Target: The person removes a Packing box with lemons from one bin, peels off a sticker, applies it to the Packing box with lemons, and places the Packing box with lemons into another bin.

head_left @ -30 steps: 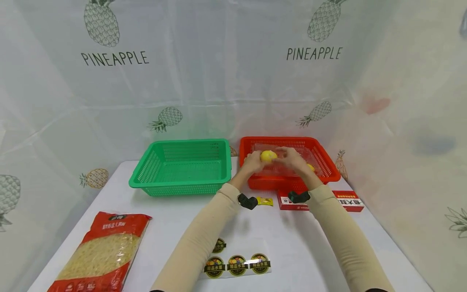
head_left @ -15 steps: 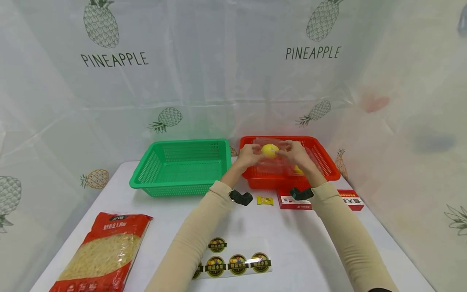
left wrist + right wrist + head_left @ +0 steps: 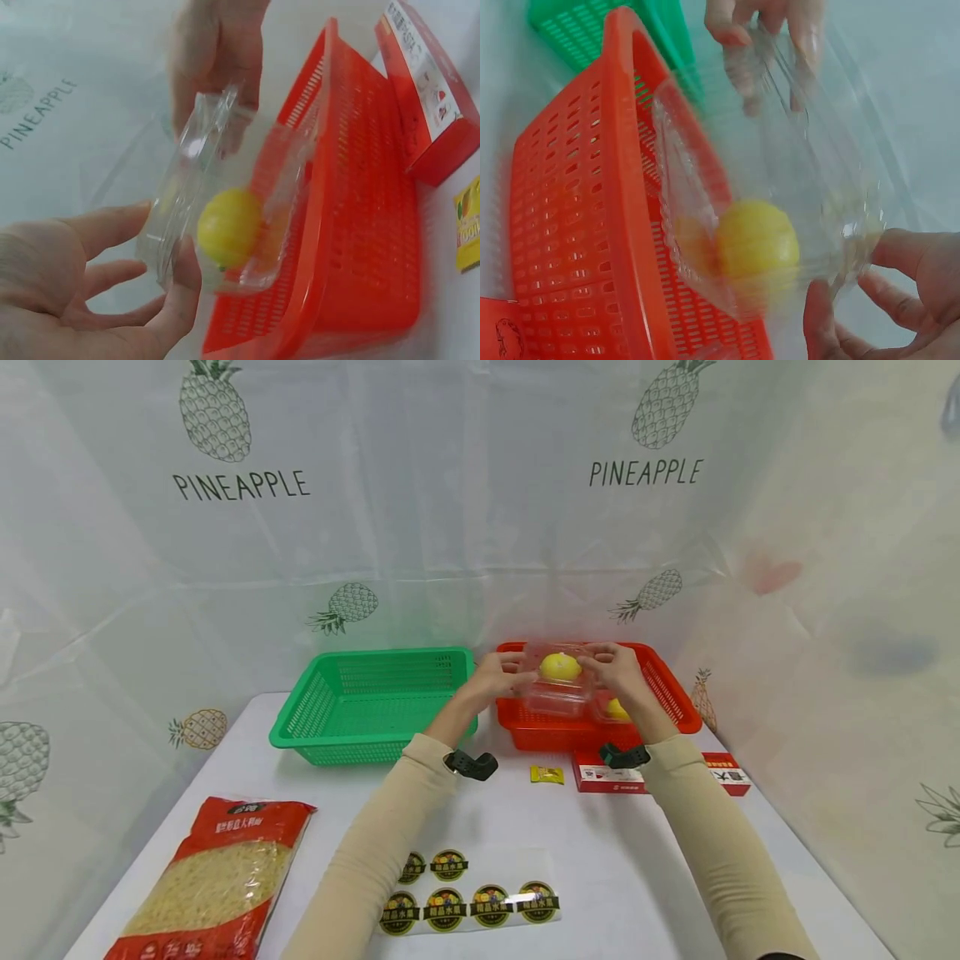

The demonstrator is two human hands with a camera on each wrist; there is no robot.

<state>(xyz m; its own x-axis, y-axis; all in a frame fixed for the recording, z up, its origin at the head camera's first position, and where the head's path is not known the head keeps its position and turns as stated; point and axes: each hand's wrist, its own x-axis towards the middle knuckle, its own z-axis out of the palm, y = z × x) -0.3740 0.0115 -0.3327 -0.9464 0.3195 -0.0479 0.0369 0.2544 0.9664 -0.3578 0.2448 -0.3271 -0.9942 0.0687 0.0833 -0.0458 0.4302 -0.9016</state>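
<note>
A clear plastic clamshell box (image 3: 196,146) with a yellow lemon (image 3: 229,225) inside is held tilted over the red basket (image 3: 543,739). At its left edge, my left hand (image 3: 493,678) pinches the plastic between thumb and fingers. My right hand (image 3: 617,670) grips the opposite edge, thumb and fingers around the rim in the right wrist view. Another lemon (image 3: 618,709) lies lower in the red basket, in clear plastic, partly hidden behind my right hand.
A green basket (image 3: 375,750) stands to the left. In front lie a small yellow packet (image 3: 547,774), a red pasta box (image 3: 611,779) and a sheet of round stickers (image 3: 468,897). A red bag of pasta (image 3: 213,877) lies at the front left.
Both hands have raised the clear box with its lemon out of the red basket. My left hand has shifted left, and more of the box shows between the hands.
</note>
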